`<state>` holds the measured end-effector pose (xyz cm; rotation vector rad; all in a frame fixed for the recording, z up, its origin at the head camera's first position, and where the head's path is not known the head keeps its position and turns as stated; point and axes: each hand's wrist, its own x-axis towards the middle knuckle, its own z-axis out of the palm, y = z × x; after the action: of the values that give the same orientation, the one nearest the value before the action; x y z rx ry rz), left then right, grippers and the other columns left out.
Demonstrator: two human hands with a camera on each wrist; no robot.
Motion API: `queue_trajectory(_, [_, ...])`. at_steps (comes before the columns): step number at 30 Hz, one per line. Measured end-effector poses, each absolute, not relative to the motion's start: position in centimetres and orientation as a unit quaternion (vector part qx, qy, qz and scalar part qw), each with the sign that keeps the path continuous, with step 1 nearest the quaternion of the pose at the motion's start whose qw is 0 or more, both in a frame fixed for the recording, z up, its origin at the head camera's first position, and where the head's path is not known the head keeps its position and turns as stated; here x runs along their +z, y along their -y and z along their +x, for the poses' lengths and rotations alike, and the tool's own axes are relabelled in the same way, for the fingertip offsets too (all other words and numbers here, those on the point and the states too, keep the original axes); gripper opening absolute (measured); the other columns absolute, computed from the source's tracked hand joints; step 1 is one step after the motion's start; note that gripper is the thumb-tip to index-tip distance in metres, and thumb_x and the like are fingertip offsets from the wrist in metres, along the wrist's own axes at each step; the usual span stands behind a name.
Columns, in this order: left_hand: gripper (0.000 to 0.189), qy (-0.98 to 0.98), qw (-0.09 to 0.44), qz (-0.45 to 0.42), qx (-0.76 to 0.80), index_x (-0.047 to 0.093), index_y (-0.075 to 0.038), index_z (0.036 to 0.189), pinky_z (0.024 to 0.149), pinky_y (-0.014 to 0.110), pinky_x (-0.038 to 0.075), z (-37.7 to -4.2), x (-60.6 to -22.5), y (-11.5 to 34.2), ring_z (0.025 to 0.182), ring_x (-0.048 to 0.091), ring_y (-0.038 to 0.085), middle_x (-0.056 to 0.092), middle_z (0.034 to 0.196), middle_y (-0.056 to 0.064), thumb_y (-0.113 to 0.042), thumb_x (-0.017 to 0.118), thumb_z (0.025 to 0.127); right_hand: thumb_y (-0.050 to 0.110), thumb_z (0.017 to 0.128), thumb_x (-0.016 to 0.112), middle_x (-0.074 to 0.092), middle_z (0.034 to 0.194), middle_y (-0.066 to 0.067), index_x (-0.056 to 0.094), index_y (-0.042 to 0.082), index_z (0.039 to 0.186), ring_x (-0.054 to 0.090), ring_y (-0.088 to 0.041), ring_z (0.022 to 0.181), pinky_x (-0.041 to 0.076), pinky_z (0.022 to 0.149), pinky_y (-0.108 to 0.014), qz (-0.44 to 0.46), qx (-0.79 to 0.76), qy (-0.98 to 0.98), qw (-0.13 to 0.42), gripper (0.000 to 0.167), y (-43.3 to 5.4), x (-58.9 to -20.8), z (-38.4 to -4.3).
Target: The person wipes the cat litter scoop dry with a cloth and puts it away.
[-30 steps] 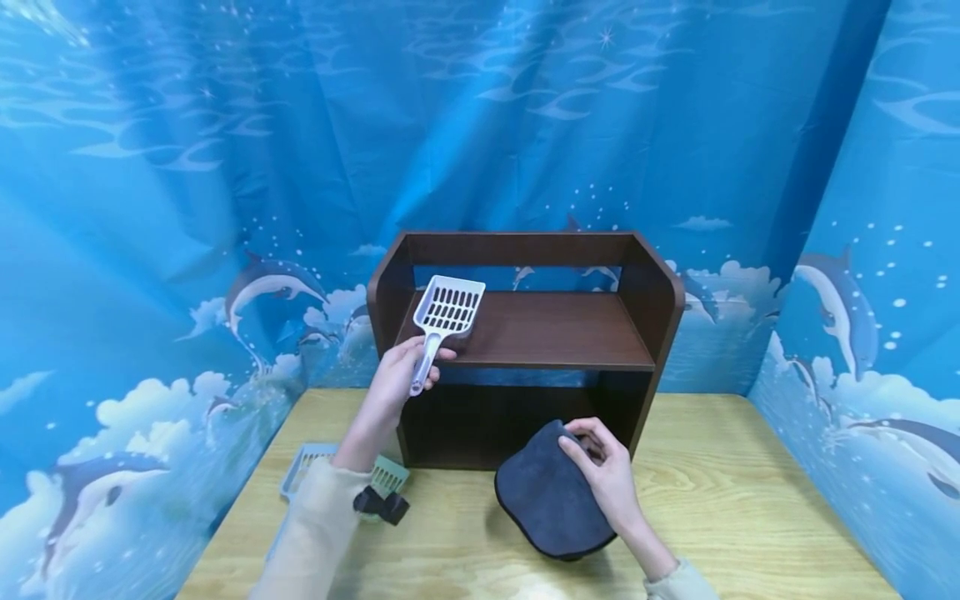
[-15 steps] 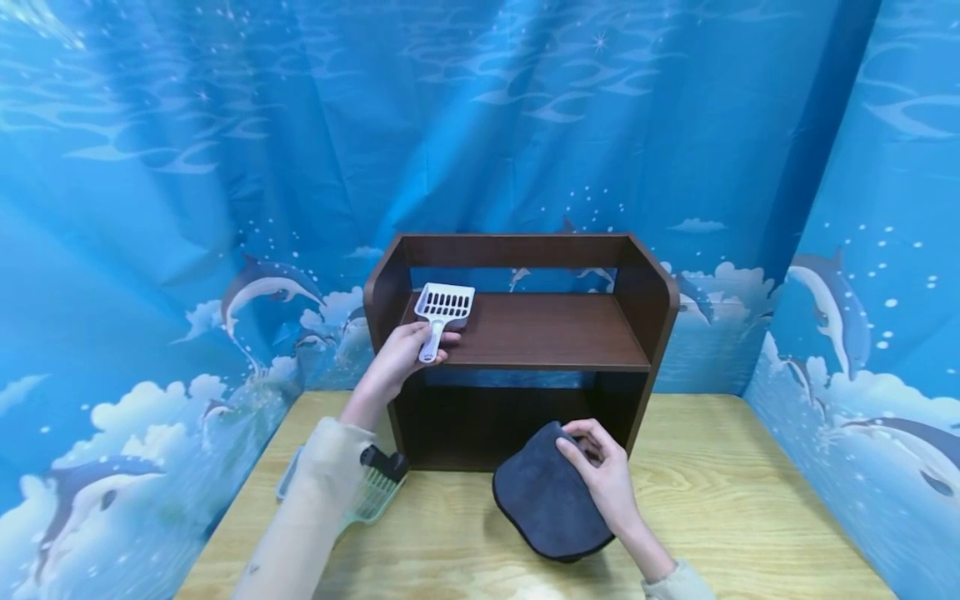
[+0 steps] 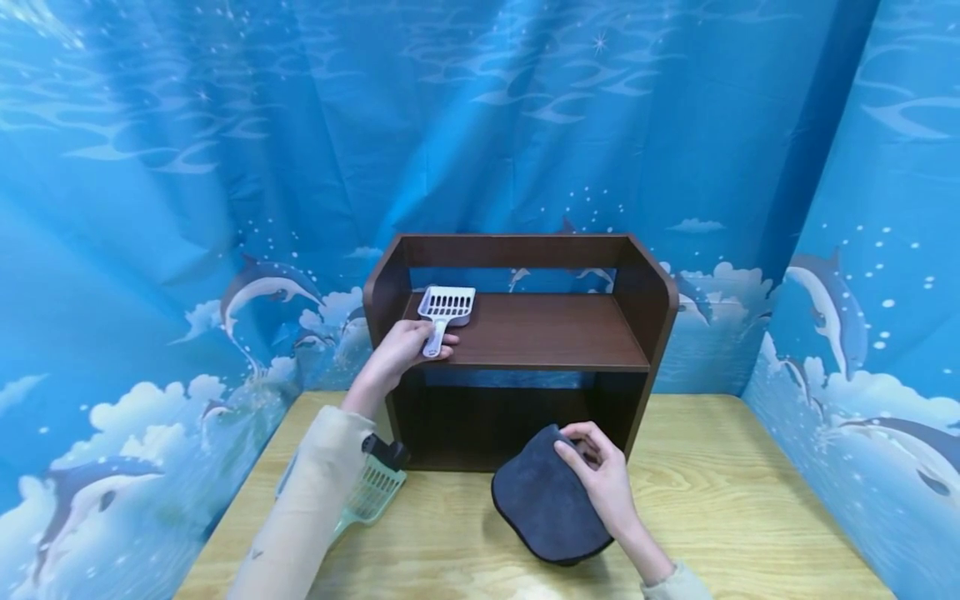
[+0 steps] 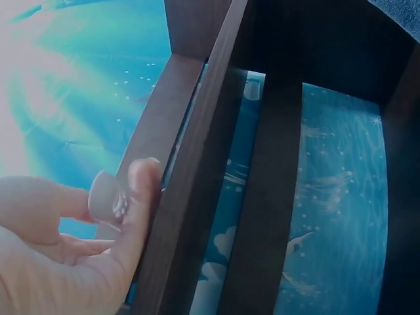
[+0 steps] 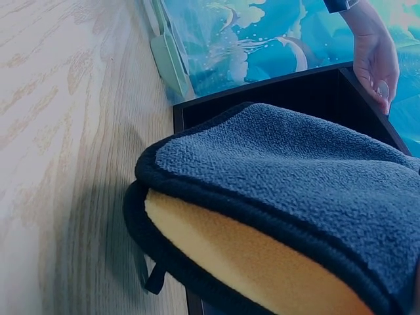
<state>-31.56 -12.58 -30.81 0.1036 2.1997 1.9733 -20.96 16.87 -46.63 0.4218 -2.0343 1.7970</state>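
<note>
My left hand (image 3: 401,346) holds a pale lavender litter scoop (image 3: 440,322) by its handle, at the left end of the upper shelf (image 3: 540,329). The slotted head points toward the back, over the shelf board. In the left wrist view, the handle end (image 4: 105,197) shows between thumb and fingers. Low in front of the shelf unit, my right hand (image 3: 609,487) pinches a folded cloth (image 3: 551,504) at its top edge. Its outer face is dark blue-grey with black edging; the right wrist view shows a yellow inner side (image 5: 243,256).
A green litter scoop (image 3: 371,492) lies on the wooden table (image 3: 720,500) at the left, partly behind my left sleeve (image 3: 307,500). A light blue edge of another thing peeks out beside the sleeve. The dark brown shelf unit (image 3: 652,308) stands at the back of the table.
My left hand has moved forward and lowered the lavender scoop toward the upper shelf, its head tipping flatter. The right hand and the cloth have hardly moved.
</note>
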Motion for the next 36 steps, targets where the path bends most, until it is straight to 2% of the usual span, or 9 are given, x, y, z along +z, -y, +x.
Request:
queue_trajectory(6, [0.045, -0.799, 0.085, 0.036, 0.594, 0.048, 0.005, 0.143, 0.104, 0.036, 0.048, -31.4, -30.6, 12.6, 0.106, 0.066, 0.019, 0.063, 0.129, 0.020, -0.025, 0.046, 0.109, 0.004, 0.093, 0.072, 0.068, 0.100, -0.003, 0.068, 0.007, 0.107, 0.061, -0.011, 0.077, 0.053, 0.071, -0.021, 0.143, 0.647, 0.722, 0.198, 0.015, -16.7, -46.5, -20.9])
queue_trajectory(10, [0.048, -0.832, 0.071, 0.045, 0.548, 0.053, 0.002, 0.142, 0.102, 0.042, 0.042, -31.3, -30.6, 12.8, 0.109, 0.057, 0.024, 0.061, 0.131, 0.018, -0.031, 0.049, 0.108, 0.004, 0.093, 0.072, 0.068, 0.099, -0.003, 0.068, 0.007, 0.107, 0.061, -0.010, 0.077, 0.053, 0.070, -0.021, 0.144, 0.648, 0.721, 0.198, 0.015, -16.6, -46.5, -20.9])
queue_trajectory(14, [0.052, -0.835, 0.066, 0.054, 0.544, 0.048, 0.001, 0.147, 0.108, 0.046, 0.041, -31.3, -30.7, 12.8, 0.116, 0.052, 0.027, 0.055, 0.139, 0.018, -0.033, 0.051, 0.107, 0.004, 0.093, 0.072, 0.068, 0.099, -0.003, 0.068, 0.007, 0.107, 0.061, -0.010, 0.078, 0.053, 0.071, -0.021, 0.146, 0.645, 0.722, 0.200, 0.015, -16.7, -46.6, -20.8])
queue_trajectory(20, [0.052, -0.843, 0.046, 0.054, 0.534, 0.047, 0.002, 0.148, 0.093, 0.039, 0.043, -31.2, -30.7, 12.6, 0.110, 0.052, 0.027, 0.054, 0.138, 0.019, -0.030, 0.052, 0.107, 0.004, 0.093, 0.072, 0.068, 0.099, -0.004, 0.068, 0.007, 0.107, 0.062, -0.010, 0.078, 0.053, 0.071, -0.021, 0.147, 0.645, 0.722, 0.200, 0.014, -16.8, -46.7, -20.9])
queue_trajectory(23, [0.055, -0.848, 0.028, 0.053, 0.527, 0.041, 0.003, 0.151, 0.102, 0.041, 0.044, -30.8, -30.6, 12.7, 0.121, 0.052, 0.028, 0.050, 0.146, 0.020, -0.028, 0.052, 0.107, 0.004, 0.093, 0.072, 0.068, 0.099, -0.004, 0.068, 0.007, 0.107, 0.061, -0.010, 0.077, 0.053, 0.070, -0.021, 0.148, 0.644, 0.724, 0.199, 0.015, -16.8, -46.8, -20.9])
queue_trajectory(25, [0.058, -0.847, 0.013, 0.057, 0.529, 0.035, 0.001, 0.155, 0.111, 0.045, 0.041, -30.5, -30.6, 12.9, 0.131, 0.049, 0.030, 0.045, 0.151, 0.021, -0.027, 0.052, 0.107, 0.005, 0.094, 0.072, 0.068, 0.100, -0.004, 0.067, 0.007, 0.108, 0.061, -0.010, 0.078, 0.054, 0.071, -0.021, 0.151, 0.642, 0.725, 0.197, 0.015, -16.8, -46.8, -21.0])
queue_trajectory(28, [0.057, -0.838, -0.023, 0.073, 0.541, 0.034, -0.001, 0.156, 0.114, 0.049, 0.038, -29.6, -30.5, 13.3, 0.140, 0.044, 0.033, 0.043, 0.153, 0.022, -0.022, 0.053, 0.106, 0.005, 0.094, 0.071, 0.068, 0.101, -0.003, 0.067, 0.006, 0.110, 0.061, -0.010, 0.079, 0.054, 0.071, -0.021, 0.159, 0.637, 0.728, 0.196, 0.016, -16.8, -46.7, -21.0])
queue_trajectory(31, [0.048, -0.824, -0.081, 0.099, 0.551, 0.044, -0.002, 0.150, 0.111, 0.048, 0.042, -28.6, -30.5, 13.7, 0.136, 0.049, 0.033, 0.049, 0.149, 0.020, -0.019, 0.054, 0.106, 0.004, 0.095, 0.070, 0.068, 0.102, -0.002, 0.066, 0.005, 0.111, 0.061, -0.008, 0.079, 0.053, 0.071, -0.020, 0.166, 0.633, 0.729, 0.199, 0.017, -16.8, -46.7, -21.0])
queue_trajectory(36, [0.034, -0.776, -0.145, 0.143, 0.596, 0.060, 0.000, 0.133, 0.094, 0.037, 0.056, -27.2, -31.0, 14.6, 0.108, 0.067, 0.030, 0.066, 0.125, 0.019, -0.021, 0.053, 0.107, 0.002, 0.093, 0.071, 0.069, 0.100, -0.003, 0.067, 0.005, 0.109, 0.062, -0.008, 0.079, 0.053, 0.070, -0.019, 0.162, 0.642, 0.721, 0.204, 0.017, -16.5, -46.7, -21.1])
